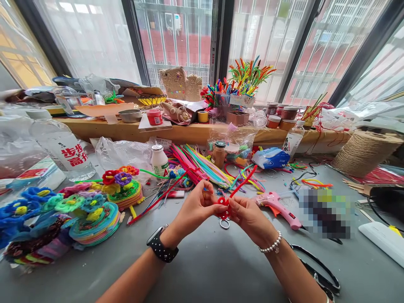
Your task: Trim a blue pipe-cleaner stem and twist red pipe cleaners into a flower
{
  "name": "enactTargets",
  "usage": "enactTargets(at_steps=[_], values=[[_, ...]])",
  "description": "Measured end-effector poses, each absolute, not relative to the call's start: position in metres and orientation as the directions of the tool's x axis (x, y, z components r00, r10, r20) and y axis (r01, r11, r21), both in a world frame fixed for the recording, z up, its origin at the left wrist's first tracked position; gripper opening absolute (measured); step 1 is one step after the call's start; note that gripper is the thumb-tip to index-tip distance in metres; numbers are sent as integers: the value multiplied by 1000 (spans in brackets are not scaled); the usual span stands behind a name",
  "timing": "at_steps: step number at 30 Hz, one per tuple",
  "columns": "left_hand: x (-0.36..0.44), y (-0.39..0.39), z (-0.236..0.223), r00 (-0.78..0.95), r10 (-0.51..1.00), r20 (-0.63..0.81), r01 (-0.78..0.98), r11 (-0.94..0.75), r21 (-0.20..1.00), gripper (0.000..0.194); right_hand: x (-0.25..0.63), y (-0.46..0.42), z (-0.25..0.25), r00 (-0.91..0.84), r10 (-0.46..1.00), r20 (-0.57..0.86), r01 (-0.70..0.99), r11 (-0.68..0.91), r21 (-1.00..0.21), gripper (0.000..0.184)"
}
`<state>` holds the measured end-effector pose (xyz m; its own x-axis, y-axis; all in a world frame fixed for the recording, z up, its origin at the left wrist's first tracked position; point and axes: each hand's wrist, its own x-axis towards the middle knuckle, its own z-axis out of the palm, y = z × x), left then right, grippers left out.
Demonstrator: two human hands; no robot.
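Over the grey table, the fingers of my left hand (198,210) and my right hand (252,221) are pinched together on a red pipe cleaner (243,182). It is bent into small loops between the fingertips, and a straight end sticks up to the right. Part of the loops is hidden by my thumbs. Just below the fingertips shows a grey metal ring (224,223); what it belongs to is hidden. To the right of my right hand lies a pink glue gun (280,210). Loose pipe cleaners (202,164) in many colours lie behind my hands.
Finished pipe-cleaner flowers (91,206) crowd the left side. A large water bottle (63,147) and a small white bottle (159,162) stand behind them. On the right are a twine spool (366,153), black scissors handles (318,265) and cables. A cluttered ledge (189,134) runs along the windows.
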<state>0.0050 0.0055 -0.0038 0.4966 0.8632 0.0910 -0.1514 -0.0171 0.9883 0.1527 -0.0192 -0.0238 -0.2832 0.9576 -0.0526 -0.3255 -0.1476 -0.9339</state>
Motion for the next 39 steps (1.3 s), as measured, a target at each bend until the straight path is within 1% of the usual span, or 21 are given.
enactTargets(at_steps=[2, 4, 8, 10, 12, 14, 17, 19, 21, 24, 25, 27, 28, 30, 33, 36, 39], values=[[5, 5, -3, 506, 855, 114, -175, -28, 984, 36, 151, -21, -23, -305, 951, -45, -322, -148, -935, 27], [5, 5, -3, 514, 848, 127, -182, -37, 983, 35, 152, -21, -21, -305, 952, -20, -293, -114, -949, 25], [2, 7, 0, 511, 853, 103, -111, -53, 992, 36, 158, -21, -13, -198, 979, 53, -162, 21, -987, 17], [0, 8, 2, 512, 854, 87, -76, -56, 996, 37, 161, -20, -10, -144, 986, 78, -137, 58, -989, 16], [-1, 9, 3, 518, 852, 77, -63, -52, 997, 37, 162, -20, -10, -113, 991, 78, -147, 61, -987, 15], [0, 9, 5, 506, 860, 71, -78, -36, 996, 38, 162, -19, -11, -99, 993, 61, -196, 41, -980, 15], [4, 7, 5, 408, 912, 48, -125, 4, 992, 38, 158, -20, -15, -53, 997, 53, -298, 35, -954, 15], [7, 6, 5, 339, 941, 14, -146, 38, 989, 40, 155, -21, -17, -7, 999, 54, -326, 49, -944, 15], [7, 7, 6, 302, 953, -18, -141, 63, 988, 44, 154, -21, -18, -19, 999, 42, -303, 34, -952, 14], [-1, 11, 10, 283, 958, -36, -68, 58, 996, 46, 157, -19, -16, -88, 996, 26, -199, 8, -980, 17], [-5, 13, 12, 315, 948, -51, -22, 61, 998, 47, 158, -19, -15, -82, 996, 34, -170, 20, -985, 18], [-12, 15, 13, 468, 877, -110, 102, 71, 992, 52, 160, -19, -13, -70, 995, 67, -117, 58, -991, 18], [-14, 16, 13, 505, 857, -101, 117, 48, 992, 55, 160, -19, -13, -91, 993, 81, -82, 73, -994, 18], [-17, 16, 10, 588, 803, -102, 115, 42, 992, 58, 158, -20, -13, -192, 978, 81, 2, 83, -997, 19], [-17, 15, 5, 672, 727, -141, 143, 59, 988, 61, 153, -23, -16, -313, 948, 52, 96, 86, -992, 21], [-15, 14, 5, 665, 732, -145, 136, 73, 988, 62, 148, -24, -18, -287, 956, 51, 80, 77, -994, 22], [-13, 14, 13, 574, 809, -129, 69, 109, 992, 51, 147, -23, -18, -148, 987, 69, -10, 68, -998, 22]])
